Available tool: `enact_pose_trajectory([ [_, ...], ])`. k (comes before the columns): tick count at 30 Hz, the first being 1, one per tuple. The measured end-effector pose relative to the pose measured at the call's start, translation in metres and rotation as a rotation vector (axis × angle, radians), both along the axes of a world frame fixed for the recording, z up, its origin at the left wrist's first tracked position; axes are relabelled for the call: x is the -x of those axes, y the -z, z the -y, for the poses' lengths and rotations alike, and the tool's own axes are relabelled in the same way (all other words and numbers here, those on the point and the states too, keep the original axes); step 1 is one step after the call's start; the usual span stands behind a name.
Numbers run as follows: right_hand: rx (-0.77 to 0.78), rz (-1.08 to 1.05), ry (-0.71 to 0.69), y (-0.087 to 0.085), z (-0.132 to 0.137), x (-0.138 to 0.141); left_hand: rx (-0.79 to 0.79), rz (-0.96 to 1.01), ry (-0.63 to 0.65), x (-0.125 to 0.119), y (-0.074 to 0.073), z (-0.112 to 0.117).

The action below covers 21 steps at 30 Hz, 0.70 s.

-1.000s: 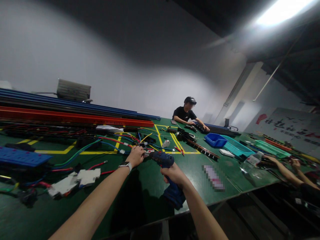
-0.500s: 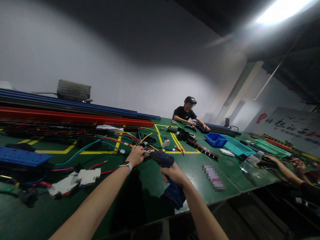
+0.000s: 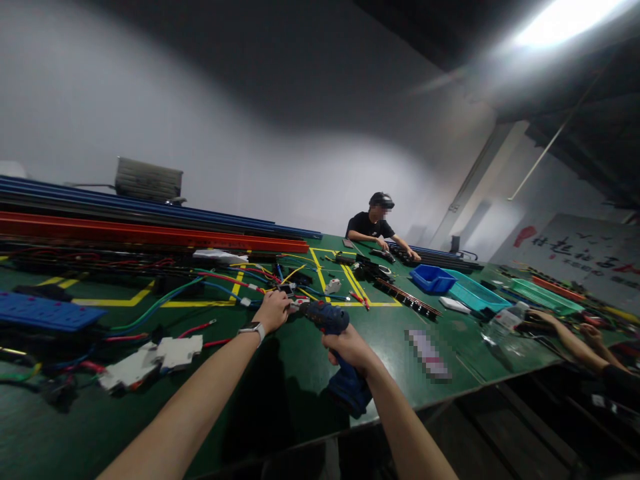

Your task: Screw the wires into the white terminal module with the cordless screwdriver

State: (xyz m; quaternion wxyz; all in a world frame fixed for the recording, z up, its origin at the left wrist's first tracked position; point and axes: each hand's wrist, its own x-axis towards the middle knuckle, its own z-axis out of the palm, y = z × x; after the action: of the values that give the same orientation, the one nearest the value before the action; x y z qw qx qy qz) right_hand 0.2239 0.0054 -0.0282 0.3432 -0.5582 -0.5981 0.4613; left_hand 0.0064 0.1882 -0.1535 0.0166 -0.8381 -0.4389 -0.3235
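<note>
My right hand (image 3: 351, 348) is wrapped round the grip of a blue cordless drill (image 3: 327, 317), whose front points left toward my other hand. My left hand (image 3: 274, 311), with a watch (image 3: 254, 329) on the wrist, is closed over a small part at the drill's tip; the fingers cover most of that part. Red, blue and yellow wires (image 3: 263, 272) spread out just beyond it. A small white component (image 3: 333, 287) lies behind the drill. To the left are white breaker-like blocks (image 3: 177, 353) with red leads, and a blue socket strip (image 3: 47, 312).
Long orange rails (image 3: 150, 232) and blue rails (image 3: 125, 208) lie along the table's far left. Right of the drill are a blue bin (image 3: 434, 280), a turquoise tray (image 3: 477, 291) and a plastic bottle (image 3: 506, 320). A person (image 3: 373, 223) works across the table; another person's arm (image 3: 570, 343) reaches in at right.
My hands and the drill hold the same place. At far right, the other person's hand has shifted slightly.
</note>
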Motion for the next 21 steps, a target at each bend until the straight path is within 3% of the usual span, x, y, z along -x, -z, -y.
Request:
enact_pose_trajectory([
  [21, 0.007, 0.012, 0.005, 0.0042, -0.0024, -0.0025, -0.008, -0.016, -0.002, -0.0001, -0.0012, -0.0001],
])
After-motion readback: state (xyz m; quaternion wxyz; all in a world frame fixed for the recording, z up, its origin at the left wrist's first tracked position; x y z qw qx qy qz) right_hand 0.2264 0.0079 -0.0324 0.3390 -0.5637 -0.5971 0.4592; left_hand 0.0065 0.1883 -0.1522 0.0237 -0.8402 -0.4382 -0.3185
